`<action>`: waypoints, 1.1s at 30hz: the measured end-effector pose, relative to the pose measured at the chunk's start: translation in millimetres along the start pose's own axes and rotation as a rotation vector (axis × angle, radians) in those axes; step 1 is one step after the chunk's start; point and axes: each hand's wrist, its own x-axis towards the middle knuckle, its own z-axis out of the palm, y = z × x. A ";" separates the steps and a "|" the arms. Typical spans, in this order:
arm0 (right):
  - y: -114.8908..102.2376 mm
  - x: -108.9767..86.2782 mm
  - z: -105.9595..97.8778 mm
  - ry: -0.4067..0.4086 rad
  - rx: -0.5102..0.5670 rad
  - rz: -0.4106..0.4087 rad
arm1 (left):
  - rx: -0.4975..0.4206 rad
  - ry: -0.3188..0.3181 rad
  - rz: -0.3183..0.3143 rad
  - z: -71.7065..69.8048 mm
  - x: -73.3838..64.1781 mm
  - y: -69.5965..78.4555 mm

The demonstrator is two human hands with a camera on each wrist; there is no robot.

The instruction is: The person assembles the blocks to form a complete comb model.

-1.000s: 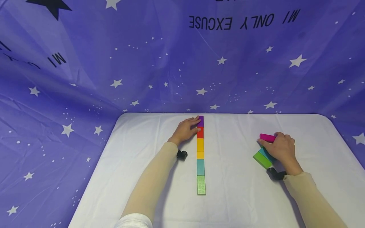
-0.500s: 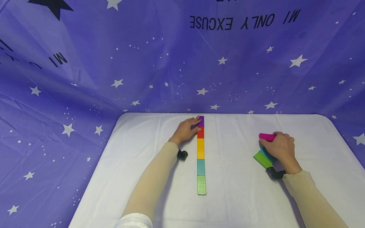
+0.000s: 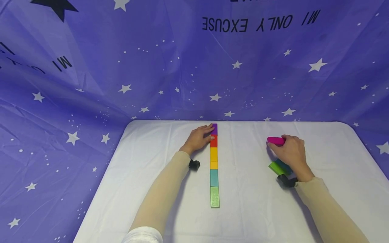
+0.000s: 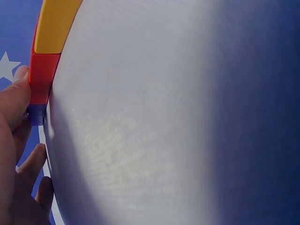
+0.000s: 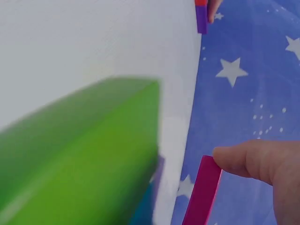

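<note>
A straight row of coloured blocks runs away from me down the middle of the table. At its far end are a purple block (image 3: 215,129) and a red block (image 3: 214,143); my left hand (image 3: 196,140) rests its fingertips on the purple one and its thumb on the red. Nearer come two yellow pieces (image 3: 214,154), a light blue block (image 3: 214,178) and a pale green block (image 3: 214,197). Between thumb and fingers my right hand (image 3: 291,152) holds a magenta block (image 3: 275,140), seen also in the right wrist view against the thumb (image 5: 243,161).
Under my right wrist lie a bright green block (image 3: 276,168) and a teal block (image 3: 284,166), partly hidden by the hand. A white cloth covers the table (image 3: 243,209). Purple star-printed fabric (image 3: 182,67) hangs behind and at both sides.
My right hand has moved left and slightly away from me with the magenta block, past the green and teal blocks. My left hand stays at the row's far end.
</note>
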 end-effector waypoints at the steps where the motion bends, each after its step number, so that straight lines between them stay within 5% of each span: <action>1: -2.6 0.7 0.4 0.006 0.003 -0.010 | 0.000 -0.001 0.000 -0.1 -0.2 0.2; 17: -47.3 13.9 24.9 0.084 0.015 -0.161 | -0.001 0.003 0.006 -0.2 -0.4 -0.6; 33: -83.3 32.2 51.1 0.038 0.025 -0.131 | 0.002 0.000 0.018 -2.1 -0.7 0.4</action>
